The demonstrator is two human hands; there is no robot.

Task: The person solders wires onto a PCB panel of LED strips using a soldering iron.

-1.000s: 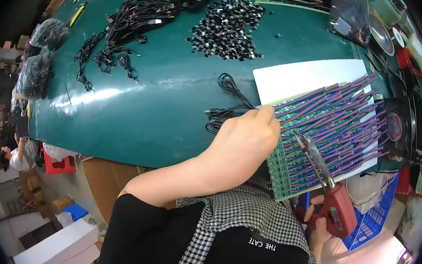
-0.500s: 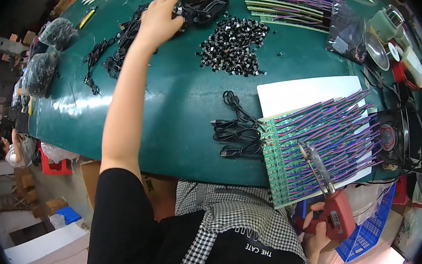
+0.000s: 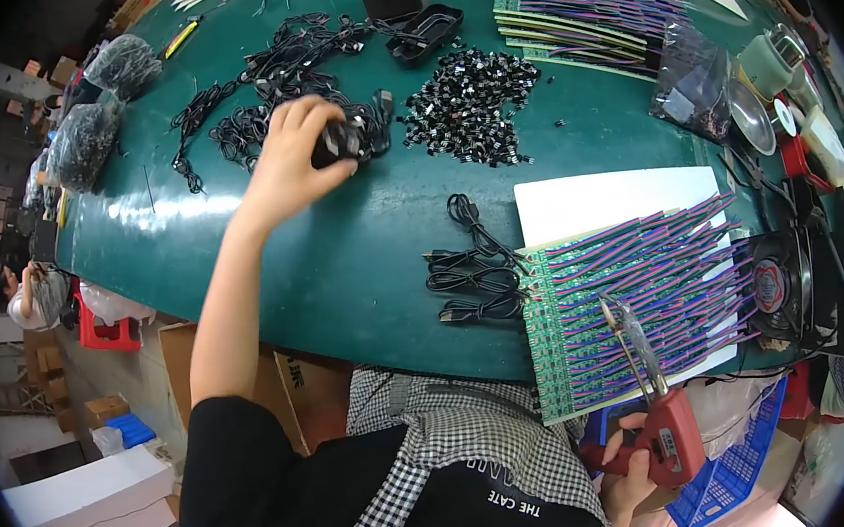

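Observation:
My left hand (image 3: pixel 295 169) is closed around a bundled black USB cable (image 3: pixel 370 127), raised at the near side of a heap of similar cables (image 3: pixel 289 64). My right hand (image 3: pixel 629 471) grips the red handle of a soldering gun (image 3: pixel 673 437) at the front edge. Its long tip points away from me, over a panel of small green circuit boards (image 3: pixel 548 353) with rows of purple, blue and dark wires. Several coiled black cables (image 3: pixel 479 281) lie at the panel's left edge, their ends touching the boards.
A pile of small black and metal parts (image 3: pixel 473 103) sits mid-table, beside a black tray (image 3: pixel 427 34). More wired panels (image 3: pixel 580 9) are stacked at the far right. A fan (image 3: pixel 773 285) stands right of the boards. A blue basket (image 3: pixel 735 457) is below the edge.
My left hand has come back toward me from the far heap, bringing a cable bundle with it. My right hand and the soldering gun have barely moved.

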